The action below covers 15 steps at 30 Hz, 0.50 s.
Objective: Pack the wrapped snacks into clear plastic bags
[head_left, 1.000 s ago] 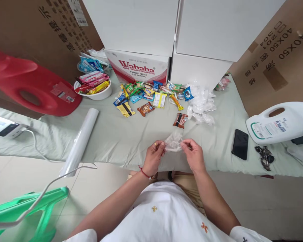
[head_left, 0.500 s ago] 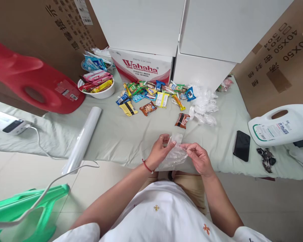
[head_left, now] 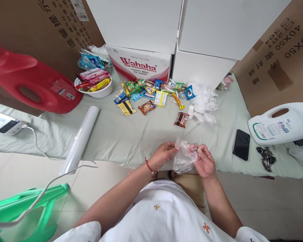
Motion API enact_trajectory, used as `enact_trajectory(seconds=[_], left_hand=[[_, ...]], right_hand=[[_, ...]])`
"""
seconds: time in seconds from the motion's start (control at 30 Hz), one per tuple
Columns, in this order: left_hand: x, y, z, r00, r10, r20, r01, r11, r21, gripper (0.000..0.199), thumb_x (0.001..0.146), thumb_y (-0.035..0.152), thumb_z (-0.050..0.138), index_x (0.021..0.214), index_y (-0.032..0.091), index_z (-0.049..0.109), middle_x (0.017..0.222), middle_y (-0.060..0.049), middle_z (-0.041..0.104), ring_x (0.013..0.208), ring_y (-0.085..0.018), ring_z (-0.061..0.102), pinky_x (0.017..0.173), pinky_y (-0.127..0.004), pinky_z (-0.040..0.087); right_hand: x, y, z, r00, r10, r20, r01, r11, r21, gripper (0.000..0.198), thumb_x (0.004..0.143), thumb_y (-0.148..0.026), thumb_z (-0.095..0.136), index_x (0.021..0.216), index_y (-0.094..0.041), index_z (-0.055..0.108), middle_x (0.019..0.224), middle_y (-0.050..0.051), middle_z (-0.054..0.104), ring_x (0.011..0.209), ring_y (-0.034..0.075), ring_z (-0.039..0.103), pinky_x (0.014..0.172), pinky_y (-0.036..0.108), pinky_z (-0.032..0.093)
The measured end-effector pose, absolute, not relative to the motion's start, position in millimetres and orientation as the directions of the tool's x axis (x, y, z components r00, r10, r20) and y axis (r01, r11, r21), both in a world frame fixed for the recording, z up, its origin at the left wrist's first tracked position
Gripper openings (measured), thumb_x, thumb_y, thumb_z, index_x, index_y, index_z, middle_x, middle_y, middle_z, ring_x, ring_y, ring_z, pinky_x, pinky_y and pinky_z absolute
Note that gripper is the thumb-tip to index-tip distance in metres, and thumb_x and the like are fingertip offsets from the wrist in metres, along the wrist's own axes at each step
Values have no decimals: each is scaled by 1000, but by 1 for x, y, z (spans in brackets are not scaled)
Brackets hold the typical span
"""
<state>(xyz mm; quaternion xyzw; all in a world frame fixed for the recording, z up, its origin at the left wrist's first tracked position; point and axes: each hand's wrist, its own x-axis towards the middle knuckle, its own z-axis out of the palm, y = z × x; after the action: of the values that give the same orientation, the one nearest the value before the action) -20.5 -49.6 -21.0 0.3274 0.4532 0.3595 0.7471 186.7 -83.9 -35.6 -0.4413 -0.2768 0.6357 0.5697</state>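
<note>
Head view: left grip [head_left: 164,155] and right grip [head_left: 206,164] pinch a clear bag [head_left: 183,162]; the bowl [head_left: 104,91] holds wrapped snacks [head_left: 98,84].

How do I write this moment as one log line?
left hand: holds plastic bag; right hand: holds same bag; beyond: brown packet

Left: large red plastic jug [head_left: 44,85] is placed before brown printed cardboard [head_left: 20,20]; long glossy white roll [head_left: 80,137] is laid on a slant. Bright green plastic stool [head_left: 47,195] is crossed by a white cable [head_left: 5,225]. Right: flat black phone [head_left: 241,144] and dark metal keys [head_left: 266,158] are set near white plastic detergent bottle [head_left: 282,126]. Back: red-and-white Wahaha carton [head_left: 141,67] is stacked under plain white box [head_left: 133,23].
</note>
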Motion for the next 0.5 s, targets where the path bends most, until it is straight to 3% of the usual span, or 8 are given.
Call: enact_trajectory(seconds=[0.07, 0.17, 0.3, 0.5], left_hand=[[-20, -48, -19, 363, 817, -448, -305, 559, 771, 49, 61, 50, 90, 79, 16, 60, 64, 4, 57, 46, -3, 33, 45, -22, 17], [-27, -44, -17, 206, 879, -430, -433, 476, 765, 50, 60, 48, 92, 82, 17, 60, 67, 4, 61, 47, -2, 34, 45, -20, 17], [-39, -45, -14, 129, 918, -374, -450, 390, 804, 46, 64, 47, 91, 84, 17, 63, 71, 1, 66, 50, -3, 37, 47, -20, 21], [-44, -53, -11, 187, 925, -331, -408, 379, 830, 42, 67, 47, 90, 83, 17, 65, 69, 2, 64, 51, -4, 35, 50, -22, 23]], right_hand=[[190, -82, -35, 71, 970, -233, -508, -166, -845, 28, 77, -47, 84, 84, -30, 62, 102, 2, 76, 118, 28, 67, 110, 57, 48], [196, -82, -40, 133, 956, -261, -534, -153, -832, 27, 75, -44, 86, 84, -30, 64, 104, 1, 75, 118, 26, 67, 111, 52, 49], [204, -84, -43, 92, 946, -310, -403, -249, -881, 24, 82, -48, 81, 95, -30, 71, 109, 3, 75, 113, 23, 68, 111, 47, 49], [211, -62, -21, 155, 977, -143, -250, -101, -963, 54, 87, -69, 65, 122, -28, 69, 136, 9, 66, 132, 25, 58, 111, 41, 47]])
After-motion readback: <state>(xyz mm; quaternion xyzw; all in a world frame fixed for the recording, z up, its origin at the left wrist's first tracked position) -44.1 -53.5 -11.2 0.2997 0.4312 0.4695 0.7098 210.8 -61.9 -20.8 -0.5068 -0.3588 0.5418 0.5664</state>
